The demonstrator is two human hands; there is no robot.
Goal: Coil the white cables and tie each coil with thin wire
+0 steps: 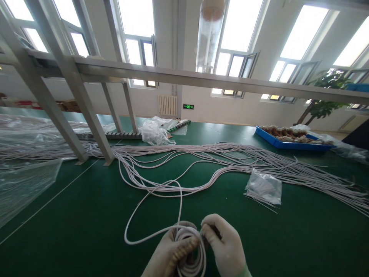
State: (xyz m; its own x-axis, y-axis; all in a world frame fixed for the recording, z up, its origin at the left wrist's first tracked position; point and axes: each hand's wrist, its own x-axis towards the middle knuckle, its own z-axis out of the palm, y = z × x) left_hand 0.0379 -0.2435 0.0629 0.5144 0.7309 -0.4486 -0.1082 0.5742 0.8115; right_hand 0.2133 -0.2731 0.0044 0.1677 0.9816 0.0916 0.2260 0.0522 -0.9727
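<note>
My left hand (170, 252), in a pale glove with dark-stained fingers, is wrapped round a coil of white cable (200, 256) at the bottom middle. The thumb lies across the loops. From the coil, a loose loop of cable (126, 231) runs out to the left and back over the mat toward the other cables. My right hand (226, 244), gloved too, pinches with thumb and forefinger at the coil's upper right side. What its fingertips hold is too small to make out.
Many long white cables (219, 175) stretch across the green tabletop (95, 219). A small clear bag (263, 186) with thin strips lies at right, a blue tray (288, 143) behind it. Crumpled plastic (157, 130) sits farther back. Metal frame posts (86, 104) rise at left.
</note>
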